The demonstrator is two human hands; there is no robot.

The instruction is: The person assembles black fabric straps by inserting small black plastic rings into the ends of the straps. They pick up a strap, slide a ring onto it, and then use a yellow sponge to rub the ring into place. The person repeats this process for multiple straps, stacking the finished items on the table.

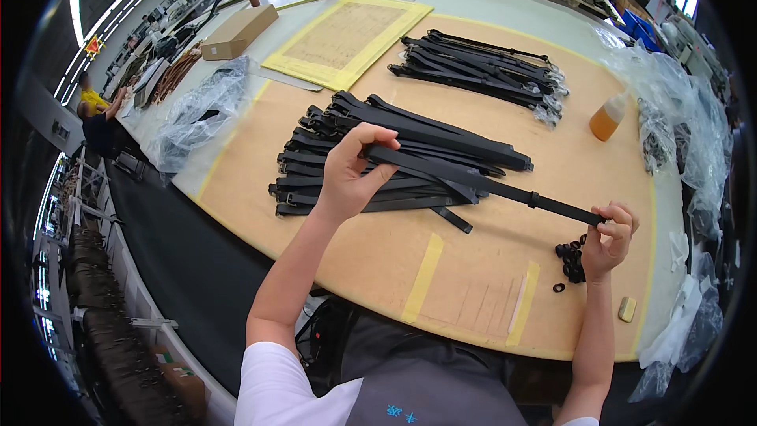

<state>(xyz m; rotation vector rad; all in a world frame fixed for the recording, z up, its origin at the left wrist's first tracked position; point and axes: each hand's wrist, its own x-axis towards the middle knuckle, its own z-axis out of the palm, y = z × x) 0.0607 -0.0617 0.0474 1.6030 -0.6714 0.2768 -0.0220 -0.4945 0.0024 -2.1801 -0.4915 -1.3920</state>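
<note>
A black strap (489,183) is stretched between my two hands above the table, sloping down to the right. My left hand (353,170) pinches its left end between thumb and fingers. At the other end, my right hand (611,241) is closed on the strap. A small black loop (534,199) sits around the strap, nearer the right hand. Beneath the left hand lies a fanned pile of black straps with buckles (315,159). Several small black rings (569,262) are heaped beside my right hand, and one ring (559,288) lies apart.
A second bundle of black straps (481,71) lies farther back. Near it stand a bottle of amber liquid (607,117) and clear plastic bags (694,122). A yellow-edged board (347,41), a cardboard box (239,31) and a small block (627,309) rest on the table. A person in yellow (93,102) is at far left.
</note>
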